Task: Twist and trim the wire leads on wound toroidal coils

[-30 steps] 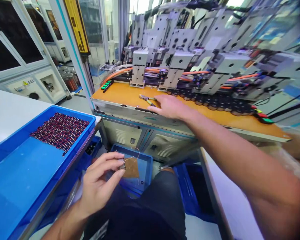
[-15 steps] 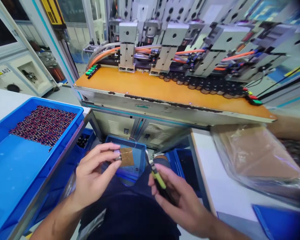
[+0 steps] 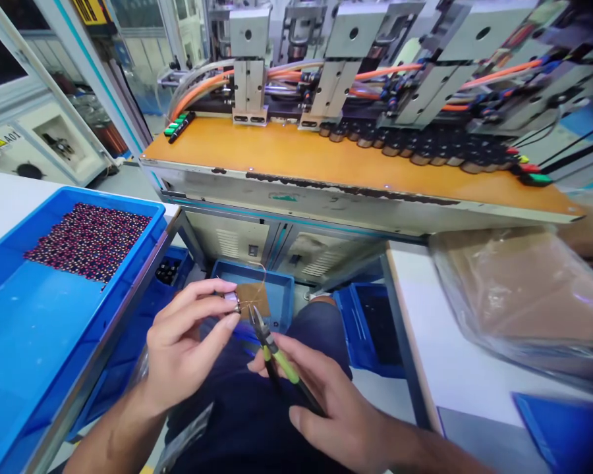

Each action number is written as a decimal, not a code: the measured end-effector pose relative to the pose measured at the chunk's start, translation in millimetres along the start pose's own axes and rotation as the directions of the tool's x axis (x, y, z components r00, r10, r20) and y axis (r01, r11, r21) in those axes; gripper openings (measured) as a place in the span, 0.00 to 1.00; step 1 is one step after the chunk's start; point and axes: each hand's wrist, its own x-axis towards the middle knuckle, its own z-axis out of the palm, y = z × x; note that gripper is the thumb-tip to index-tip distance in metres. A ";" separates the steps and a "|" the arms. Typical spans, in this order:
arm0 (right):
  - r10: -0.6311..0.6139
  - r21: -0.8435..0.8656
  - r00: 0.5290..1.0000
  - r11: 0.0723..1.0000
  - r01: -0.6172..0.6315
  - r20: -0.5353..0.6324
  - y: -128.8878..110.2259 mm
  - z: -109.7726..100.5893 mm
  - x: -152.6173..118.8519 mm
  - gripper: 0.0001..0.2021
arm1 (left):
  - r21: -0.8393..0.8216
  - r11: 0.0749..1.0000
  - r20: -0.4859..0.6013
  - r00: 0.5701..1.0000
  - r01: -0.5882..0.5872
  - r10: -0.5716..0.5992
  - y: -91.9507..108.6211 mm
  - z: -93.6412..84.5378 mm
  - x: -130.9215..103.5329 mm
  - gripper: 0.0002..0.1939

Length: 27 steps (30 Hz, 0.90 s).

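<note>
Between the thumb and fingers of my left hand (image 3: 182,342) is a small silvery cylindrical coil part (image 3: 232,301). Thin copper-coloured wires (image 3: 263,275) stick out of its right end, one curling upward. My right hand (image 3: 329,395) grips wire cutters (image 3: 287,367) with green and black handles. Their jaws are slightly parted and point up toward the wires, close to the part; whether they touch a wire I cannot tell. Below both lies a brown cardboard piece (image 3: 261,297) in a blue bin (image 3: 287,289).
At left, a blue tray (image 3: 64,197) holds many small dark-and-red parts. Ahead stands a machine with an orange ledge (image 3: 271,148), carrying a row of black-topped cylinders (image 3: 420,148) and a marker pen. A plastic-wrapped brown package (image 3: 514,296) lies on the right table.
My right hand has brought the cutters left and up to the wires, and their jaws have parted. My left hand stays nearly in place with the coil part. The view has shifted slightly.
</note>
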 end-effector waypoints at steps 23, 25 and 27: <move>0.072 -0.013 0.991 0.997 -0.074 -0.114 -16.5 7.0 21.5 0.32 | 0.008 1.000 0.008 1.000 0.029 -0.029 -4.7 -1.2 -2.2 0.20; 0.086 -0.013 0.989 0.996 -0.088 -0.123 -17.1 7.7 22.1 0.31 | 0.014 1.000 0.005 1.000 0.026 -0.026 -4.6 -1.8 -2.6 0.19; 0.098 -0.027 0.988 0.994 -0.102 -0.121 -17.6 8.3 22.6 0.28 | 0.015 1.000 0.007 1.000 0.025 -0.025 -4.3 -2.3 -2.8 0.19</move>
